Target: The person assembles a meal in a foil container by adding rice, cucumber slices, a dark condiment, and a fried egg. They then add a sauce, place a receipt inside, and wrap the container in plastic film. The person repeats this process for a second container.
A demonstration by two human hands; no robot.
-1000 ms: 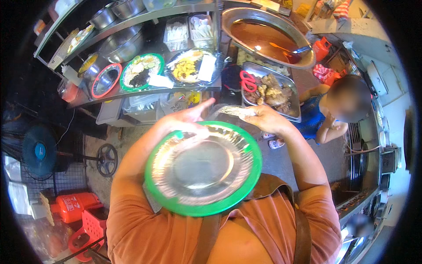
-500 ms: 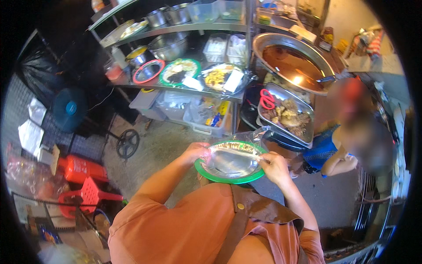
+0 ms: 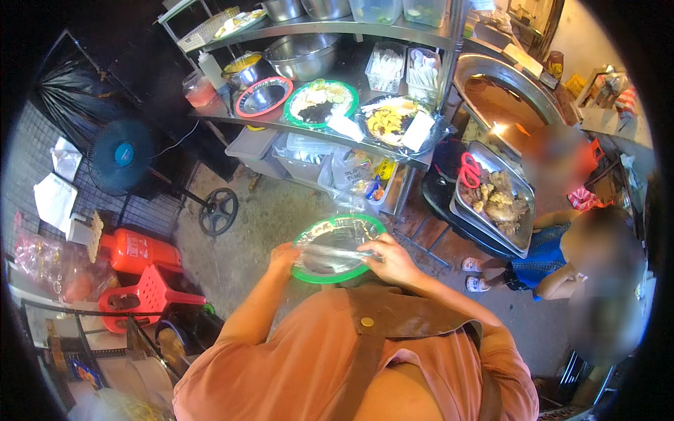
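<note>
In front of my chest I hold a green-rimmed plate [image 3: 377, 229] with clear plastic [image 3: 330, 254] gathered across it. My left hand [image 3: 283, 259] is closed on the plate's left edge, fingers partly hidden. On the right side, my right hand [image 3: 390, 259] pinches the plastic over the plate. Beyond, on the metal shelf, stand a red-rimmed plate [image 3: 263, 96] lined with plastic, a green-rimmed plate of food [image 3: 321, 103], and a plastic-covered plate with yellow food [image 3: 386, 125].
A tray of meat [image 3: 500, 200] holds red-handled scissors [image 3: 469, 170], right of the shelf. Behind it sits a wide pan of brown liquid [image 3: 505, 98]. A person [image 3: 537, 256] stands at the right. A fan [image 3: 123, 156] and red plastic chair [image 3: 151, 295] are on the left.
My view has shifted, so the shelf and tray appear farther right. The plate and both hands sit a little farther left in view, and my right hand has drawn inward over the plate.
</note>
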